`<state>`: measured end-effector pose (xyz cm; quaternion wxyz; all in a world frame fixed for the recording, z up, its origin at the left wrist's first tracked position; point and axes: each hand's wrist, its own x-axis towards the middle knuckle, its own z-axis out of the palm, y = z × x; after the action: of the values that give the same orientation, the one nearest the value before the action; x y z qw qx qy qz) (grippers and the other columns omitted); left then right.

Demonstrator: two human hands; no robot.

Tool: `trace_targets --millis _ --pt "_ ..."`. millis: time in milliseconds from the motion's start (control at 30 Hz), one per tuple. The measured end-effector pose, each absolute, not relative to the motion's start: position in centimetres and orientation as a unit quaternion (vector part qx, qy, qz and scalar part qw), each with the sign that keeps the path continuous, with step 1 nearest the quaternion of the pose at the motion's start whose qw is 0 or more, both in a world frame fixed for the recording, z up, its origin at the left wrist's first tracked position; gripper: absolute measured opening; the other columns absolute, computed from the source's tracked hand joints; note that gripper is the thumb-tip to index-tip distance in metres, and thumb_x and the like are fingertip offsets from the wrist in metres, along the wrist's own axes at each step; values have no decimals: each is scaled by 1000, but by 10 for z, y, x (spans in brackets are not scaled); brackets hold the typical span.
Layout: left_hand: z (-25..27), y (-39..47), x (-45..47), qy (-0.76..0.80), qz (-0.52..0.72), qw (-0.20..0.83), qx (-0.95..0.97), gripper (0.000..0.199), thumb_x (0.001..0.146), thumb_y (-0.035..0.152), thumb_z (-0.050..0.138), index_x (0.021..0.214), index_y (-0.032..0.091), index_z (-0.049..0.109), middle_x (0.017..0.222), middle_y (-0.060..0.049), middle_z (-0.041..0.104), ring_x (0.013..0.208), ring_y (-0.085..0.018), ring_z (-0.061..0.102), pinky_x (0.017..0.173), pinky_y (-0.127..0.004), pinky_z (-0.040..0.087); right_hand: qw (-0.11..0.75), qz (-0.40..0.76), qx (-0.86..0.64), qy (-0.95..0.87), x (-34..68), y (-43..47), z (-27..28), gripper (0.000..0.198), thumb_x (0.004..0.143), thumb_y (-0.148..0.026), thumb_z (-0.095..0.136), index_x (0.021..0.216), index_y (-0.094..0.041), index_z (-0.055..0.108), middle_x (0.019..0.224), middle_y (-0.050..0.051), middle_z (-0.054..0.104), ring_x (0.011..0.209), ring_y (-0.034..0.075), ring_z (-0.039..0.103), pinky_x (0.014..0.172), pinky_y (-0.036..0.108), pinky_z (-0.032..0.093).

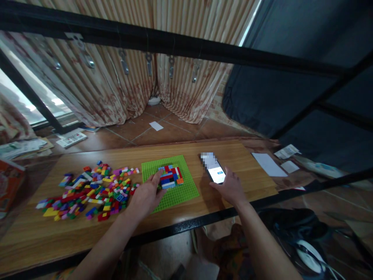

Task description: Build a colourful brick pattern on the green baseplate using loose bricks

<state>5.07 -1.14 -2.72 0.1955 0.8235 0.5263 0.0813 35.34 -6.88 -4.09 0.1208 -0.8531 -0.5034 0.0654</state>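
A flat block of red, blue, white, black and orange toy bricks (171, 178) sits on the green baseplate (186, 194). My left hand (147, 194) reaches over the plate's left part. Its index finger stretches to the block's left edge, and the thumb is apart from it; no loose brick shows in it. On the table to the right lies a smartphone (217, 174) with its screen lit, partly blurred out. Around the phone's lower end my right hand (232, 188) is closed, thumb at the left corner and fingers along the right side.
A wide heap of loose toy bricks (96, 190) covers the table's left side. The wooden table (171, 217) has a dark metal bar (186, 225) along its near edge. White paper (269, 164) lies at the right end. A dark rail (180, 42) with hanging clips crosses above.
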Motion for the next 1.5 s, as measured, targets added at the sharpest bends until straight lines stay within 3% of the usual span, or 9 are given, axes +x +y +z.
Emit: trace_targets --millis 300,433,867,1500 --pt "-28 -11 50 526 79 194 824 63 91 29 52 149 21 28 130 -12 60 87 -22 70 73 -30 52 123 66 -873 -468 364 -56 -41 93 75 -55 65 146 -6 29 134 26 51 127 39 47 101 47 37" --pt "-29 -11 50 526 74 192 825 64 91 28 53 149 21 27 132 -13 58 87 -21 70 73 -31 52 99 57 -875 -470 362 -59 -40 87 77 -62 60 145 -14 35 139 23 46 128 40 43 99 50 37" --pt "-27 -11 51 525 74 194 826 63 92 27 52 149 18 27 132 -13 59 87 -22 70 73 -32 53 72 47 -869 -488 358 -66 -36 75 82 -68 49 138 -18 48 144 22 39 129 43 39 98 55 37" --pt "-29 -10 50 526 76 192 825 64 92 28 51 150 21 26 130 -14 60 89 -22 70 76 -33 54 148 18 -848 -509 353 -51 -35 78 82 -67 52 139 -15 48 147 24 38 132 43 37 98 56 37"
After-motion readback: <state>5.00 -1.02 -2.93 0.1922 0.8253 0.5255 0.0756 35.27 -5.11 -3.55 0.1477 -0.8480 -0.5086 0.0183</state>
